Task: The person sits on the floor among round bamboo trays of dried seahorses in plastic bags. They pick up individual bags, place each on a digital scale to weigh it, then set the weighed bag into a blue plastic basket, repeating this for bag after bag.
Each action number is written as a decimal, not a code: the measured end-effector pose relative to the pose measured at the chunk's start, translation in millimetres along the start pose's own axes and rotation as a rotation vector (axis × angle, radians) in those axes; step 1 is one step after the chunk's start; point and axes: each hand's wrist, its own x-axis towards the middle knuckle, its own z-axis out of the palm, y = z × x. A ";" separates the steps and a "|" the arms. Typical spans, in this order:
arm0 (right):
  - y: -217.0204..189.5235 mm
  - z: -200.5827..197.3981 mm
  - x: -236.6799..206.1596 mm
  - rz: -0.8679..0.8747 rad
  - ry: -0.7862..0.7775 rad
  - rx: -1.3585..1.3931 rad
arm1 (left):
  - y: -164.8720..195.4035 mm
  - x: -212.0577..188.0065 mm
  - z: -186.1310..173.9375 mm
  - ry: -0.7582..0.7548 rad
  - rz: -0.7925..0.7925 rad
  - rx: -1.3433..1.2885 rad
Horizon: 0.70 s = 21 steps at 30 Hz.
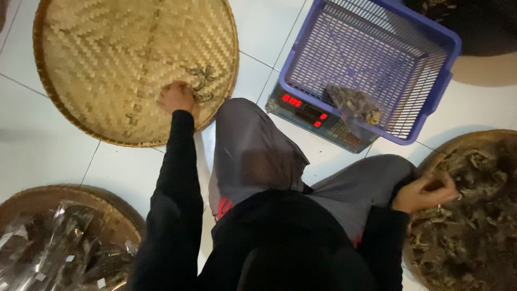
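Observation:
My left hand (175,97) reaches onto a big round woven bamboo tray (107,48) and closes on a few dark dried pieces (200,83) lying near the tray's lower right rim. My right hand (425,191) hovers at the left edge of another woven tray (474,215) heaped with dark dried material, its fingers curled on a small bit of it. I sit on the white tiled floor in black sleeves and grey trousers.
A blue plastic mesh basket (377,59) with a clear bag of dried pieces (355,105) stands on a digital scale (312,116) with a red display. A woven tray (70,237) holding filled clear bags lies at lower left.

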 end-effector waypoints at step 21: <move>-135.9 8.5 28.9 0.033 -0.154 0.237 | 59.5 -70.5 -39.6 -0.013 0.818 -0.272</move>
